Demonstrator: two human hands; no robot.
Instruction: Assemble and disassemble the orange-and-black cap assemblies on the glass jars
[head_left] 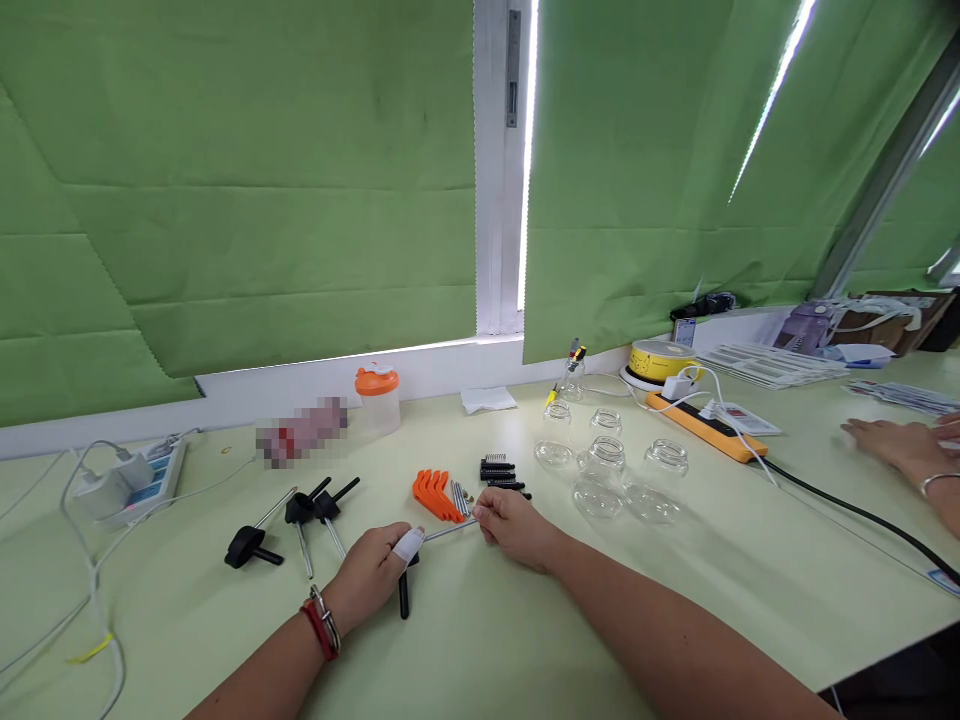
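Observation:
My left hand (366, 580), with a white wrap on its thumb, is closed around a black piece (404, 598) that carries a thin metal rod (448, 529). The rod points right, and the fingertips of my right hand (517, 525) pinch its far end. Whether a small part sits in that pinch is hidden. Beyond the rod lie several orange curved handles (433, 496), small metal pins (459, 497) and black ridged parts (498, 478). Similar black pieces with rods lie to the left, among them one near my wrist (301, 508) and another farther left (246, 547).
Several upside-down glass jars (598, 480) stand right of my right hand. An orange power strip (709, 425) with cables lies beyond them. An orange-lidded container (380, 400) stands at the back. At left is a white power strip (154, 478). Another person's hand (892, 445) rests far right.

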